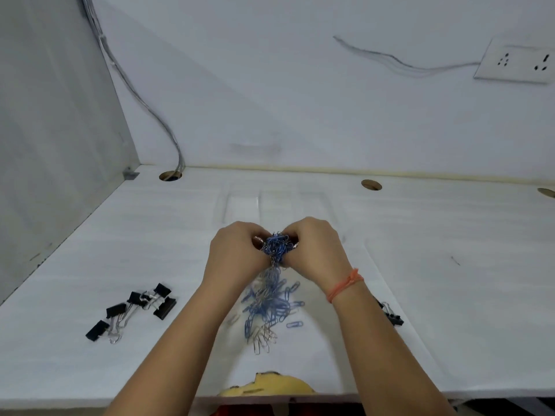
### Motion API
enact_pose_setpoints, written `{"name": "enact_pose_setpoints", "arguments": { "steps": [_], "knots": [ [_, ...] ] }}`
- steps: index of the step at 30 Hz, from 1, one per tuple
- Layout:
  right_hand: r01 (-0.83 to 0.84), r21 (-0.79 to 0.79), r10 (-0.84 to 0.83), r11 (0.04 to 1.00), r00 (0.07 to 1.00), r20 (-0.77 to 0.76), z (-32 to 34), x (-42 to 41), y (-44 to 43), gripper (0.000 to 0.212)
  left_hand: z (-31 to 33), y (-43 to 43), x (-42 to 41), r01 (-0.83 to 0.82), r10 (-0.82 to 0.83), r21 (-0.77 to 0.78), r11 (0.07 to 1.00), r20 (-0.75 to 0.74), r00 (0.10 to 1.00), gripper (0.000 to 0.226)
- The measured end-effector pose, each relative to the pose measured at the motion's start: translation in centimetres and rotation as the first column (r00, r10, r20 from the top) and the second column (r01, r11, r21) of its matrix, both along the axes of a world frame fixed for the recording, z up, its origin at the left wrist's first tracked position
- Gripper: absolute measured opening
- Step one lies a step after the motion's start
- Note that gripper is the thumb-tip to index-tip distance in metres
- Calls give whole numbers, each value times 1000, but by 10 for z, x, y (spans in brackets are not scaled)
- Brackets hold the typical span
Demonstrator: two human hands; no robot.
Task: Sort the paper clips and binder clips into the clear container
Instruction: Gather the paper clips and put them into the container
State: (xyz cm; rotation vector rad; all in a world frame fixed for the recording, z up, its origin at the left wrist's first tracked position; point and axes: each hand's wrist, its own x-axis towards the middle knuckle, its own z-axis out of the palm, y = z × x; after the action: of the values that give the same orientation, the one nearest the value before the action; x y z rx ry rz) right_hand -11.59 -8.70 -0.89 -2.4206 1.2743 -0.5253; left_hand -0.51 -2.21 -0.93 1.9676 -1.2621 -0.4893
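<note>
Early on: left hand (237,253) & right hand (315,247) are together mid-desk, clamped on a blue paper clip clump (276,247). Loose paper clips (270,304) sit toward front edge, binder clips (135,307) front-left. Clear container (258,205), near back edge, looks empty.

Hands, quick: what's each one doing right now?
Left hand: closed on the tangled bunch of paper clips, some dangling below.
Right hand: closed on the same bunch from the other side.
</note>
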Motion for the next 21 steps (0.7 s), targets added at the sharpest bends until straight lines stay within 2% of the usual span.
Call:
{"name": "enact_pose_setpoints", "arguments": {
  "steps": [7, 11, 14, 17, 21],
  "knots": [
    [17, -25, -16, 1000, 999, 39, 53, 19, -73, 16, 48, -75, 23, 18, -17, -59, 998, 11, 1000, 30],
    [20, -4, -21, 1000, 995, -100, 53, 39, -121, 17, 36, -125, 39, 17, -17, -2, 1000, -89, 996, 35],
    [-6, 140, 38, 990, 973, -227, 27, 53, -147, 18, 11, -149, 42, 42, -36, 109, 993, -53, 998, 33],
    [7, 311, 71, 950, 969, -239, 10, 56, -159, 24, -10, -161, 42, 81, -79, 195, 977, -19, 997, 46],
    [42, 260, 0, 965, 987, -159, 4, 48, -157, 23, -17, -161, 46, 38, -47, 142, 989, 64, 997, 42]
  ]
}}
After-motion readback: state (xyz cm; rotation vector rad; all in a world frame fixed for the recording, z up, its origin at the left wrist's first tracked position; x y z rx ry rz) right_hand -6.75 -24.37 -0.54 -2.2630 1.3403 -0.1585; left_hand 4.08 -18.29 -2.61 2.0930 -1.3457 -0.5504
